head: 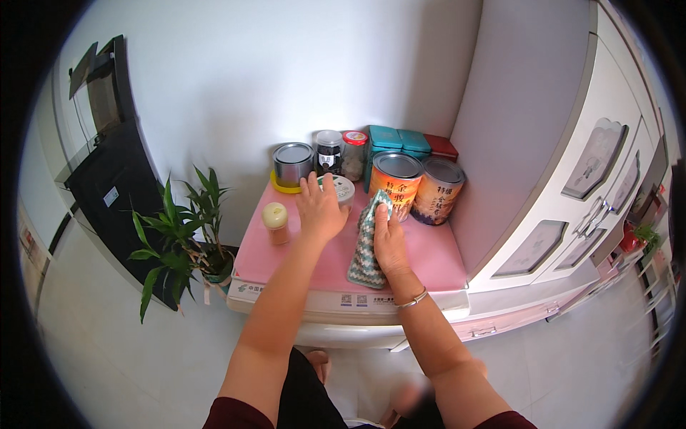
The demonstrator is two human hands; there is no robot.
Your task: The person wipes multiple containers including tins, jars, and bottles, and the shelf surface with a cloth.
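Note:
My right hand [390, 241] grips a folded green-and-white patterned cloth [366, 257], its thumb on top, in front of a large orange printed tin [395, 174]. My left hand [321, 206] is spread over the pink top [321, 268] of a low cabinet, beside a clear round tub with a white lid [343, 189]; its fingers partly hide the tub, and whether they touch it I cannot tell. Left of that hand stands a small jar with a cream lid [275, 215]. A plain metal tin [293, 163] sits on a yellow round base [283, 185] behind it.
Along the wall stand a dark-filled jar [328, 150], a red-lidded jar [353, 155], teal boxes [385, 138] and a red box [441, 145]. A second printed tin [438, 190] is near the tall white cabinet [525, 214]. A leafy potted plant [171, 236] stands at left.

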